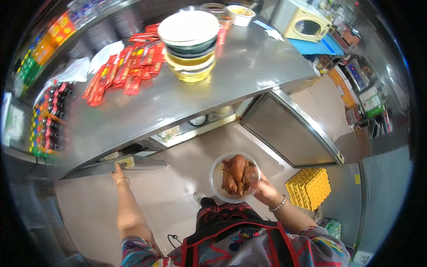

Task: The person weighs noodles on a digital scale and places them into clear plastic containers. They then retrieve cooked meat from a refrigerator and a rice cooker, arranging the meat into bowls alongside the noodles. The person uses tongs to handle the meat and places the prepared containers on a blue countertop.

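Observation:
My right hand (266,191) grips the rim of a round clear plastic container (217,187) in front of my body. Browned cooked meat pieces (237,173), which look like poultry, lie in it. My left hand (118,174) reaches out to the left and touches the edge of a low cabinet door (143,164) under the steel counter (233,86); whether its fingers close on the door cannot be told. To the right, a second cabinet door (290,130) stands swung out. Between the doors, shelves inside the cabinet show a dark-rimmed bowl (198,120) and other food items.
On the counter are stacked lidded tubs (189,43), red packets (130,66) and a white bowl of food (241,15). Drink bottles (53,116) line the left side. Yellow egg trays (308,188) sit low at the right, near the swung-out door.

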The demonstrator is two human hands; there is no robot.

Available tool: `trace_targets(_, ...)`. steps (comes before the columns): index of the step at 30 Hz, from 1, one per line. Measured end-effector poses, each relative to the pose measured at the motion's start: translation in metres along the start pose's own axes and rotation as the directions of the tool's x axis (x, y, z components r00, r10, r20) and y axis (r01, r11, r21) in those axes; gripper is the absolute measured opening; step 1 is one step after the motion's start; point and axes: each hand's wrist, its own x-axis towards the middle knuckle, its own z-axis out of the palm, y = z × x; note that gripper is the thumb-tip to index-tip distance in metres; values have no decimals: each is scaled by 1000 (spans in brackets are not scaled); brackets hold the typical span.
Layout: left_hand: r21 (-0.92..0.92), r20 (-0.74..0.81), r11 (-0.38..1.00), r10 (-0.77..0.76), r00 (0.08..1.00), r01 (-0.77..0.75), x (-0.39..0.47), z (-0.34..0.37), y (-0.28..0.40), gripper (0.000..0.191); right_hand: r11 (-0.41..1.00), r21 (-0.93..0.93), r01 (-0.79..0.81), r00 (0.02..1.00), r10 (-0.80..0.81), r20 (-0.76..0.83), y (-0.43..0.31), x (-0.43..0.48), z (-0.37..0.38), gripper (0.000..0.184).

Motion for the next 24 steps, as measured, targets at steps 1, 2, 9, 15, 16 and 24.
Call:
trace_targets(1, 9, -47, 1000, -4, 999, 4, -7, 10, 14, 76, 1000, 5, 11, 1000, -11, 6, -7, -7, -11, 73)
trace_targets(2, -180, 34, 980, -77, 996, 82, -13, 20, 28, 62, 1000, 10, 17, 1000, -17, -16, -16, -11, -22, 73)
trace_targets(9, -707, 214, 696, 41, 976, 125, -6, 70, 79, 51, 995, 1, 105, 984, -103, -146, -48, -15, -67, 68)
trace_targets(15, -450, 335, 880, 327, 884, -155, -118, 78, 108, 44, 996, -51, 77, 984, -84, -155, -69, -10, -78, 68)
trace_targets(16, -406, 562, 905, 358, 746, -128, -176, 82, 122, 53, 995, -72, 69, 991, -77, -111, -73, -7, -77, 69)
trace_targets(24, -52, 976, 873, 147, -161, 484, -416, 71, 185, 56, 944, -315, -97, 985, 136, 105, -81, -6, -96, 75)
